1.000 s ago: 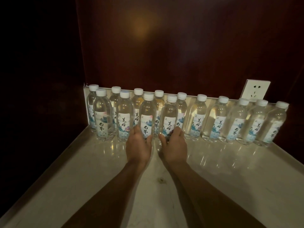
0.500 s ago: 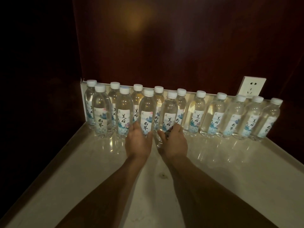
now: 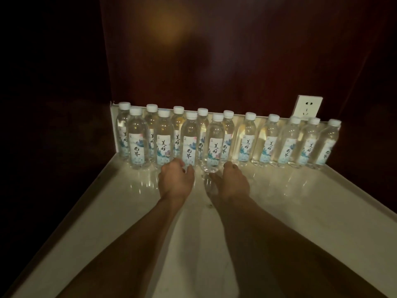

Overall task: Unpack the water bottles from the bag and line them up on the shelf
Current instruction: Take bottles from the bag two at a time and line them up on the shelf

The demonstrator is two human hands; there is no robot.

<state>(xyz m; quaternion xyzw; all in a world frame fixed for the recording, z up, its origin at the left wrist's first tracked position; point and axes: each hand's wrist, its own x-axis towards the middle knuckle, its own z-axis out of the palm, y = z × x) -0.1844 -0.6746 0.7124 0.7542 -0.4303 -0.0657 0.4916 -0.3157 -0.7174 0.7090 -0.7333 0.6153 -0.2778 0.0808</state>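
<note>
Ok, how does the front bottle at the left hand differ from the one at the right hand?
The left-hand bottle and the right-hand bottle carry different label characters. Fingers of the left hand cover the left-hand bottle's base; the right-hand bottle's base shows fully, with the right hand beside it. Both are clear, white-capped and upright.

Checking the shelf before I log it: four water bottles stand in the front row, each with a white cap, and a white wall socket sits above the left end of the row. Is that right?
Not quite. The head view shows the white wall socket above the right end of the row, not the left. The rest holds: four water bottles stand in the front row, each with a white cap.
</note>
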